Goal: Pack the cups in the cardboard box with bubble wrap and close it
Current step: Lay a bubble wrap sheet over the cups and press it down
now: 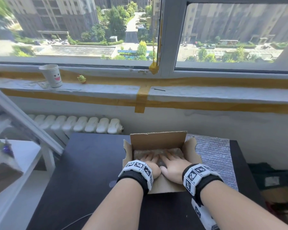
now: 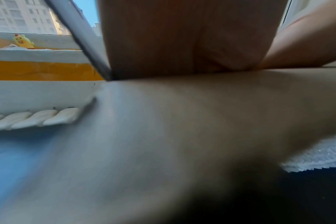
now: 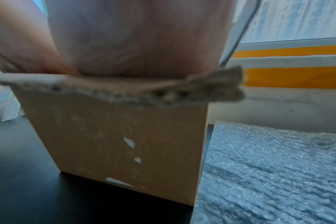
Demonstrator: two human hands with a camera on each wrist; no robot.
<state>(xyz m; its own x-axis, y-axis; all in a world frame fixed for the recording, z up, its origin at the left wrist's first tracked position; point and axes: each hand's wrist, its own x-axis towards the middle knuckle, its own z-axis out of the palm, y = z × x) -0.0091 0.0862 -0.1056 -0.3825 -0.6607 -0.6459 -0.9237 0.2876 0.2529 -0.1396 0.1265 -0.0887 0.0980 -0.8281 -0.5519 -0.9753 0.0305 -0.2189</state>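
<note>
An open cardboard box [image 1: 156, 140] stands on the black table [image 1: 81, 163], with its flaps up. A layer of bubble wrap [image 1: 140, 154] lies inside it and hides whatever is below. My left hand [image 1: 149, 159] and right hand [image 1: 172, 162] lie side by side inside the box, fingers straight, pressing flat on that wrap. Both wrists rest on the near flap [image 1: 166, 186]. The right wrist view shows the box's near wall [image 3: 125, 144] below my palm [image 3: 134, 37]. In the left wrist view, the flap [image 2: 201, 113] fills the frame.
A spare bubble wrap sheet [image 1: 214, 160] lies on the table right of the box. A paper cup with a smiling face [image 1: 51, 76] and a small yellow toy [image 1: 81, 78] stand on the windowsill. A radiator [image 1: 76, 124] sits behind the table, a white shelf [image 1: 15, 155] at left.
</note>
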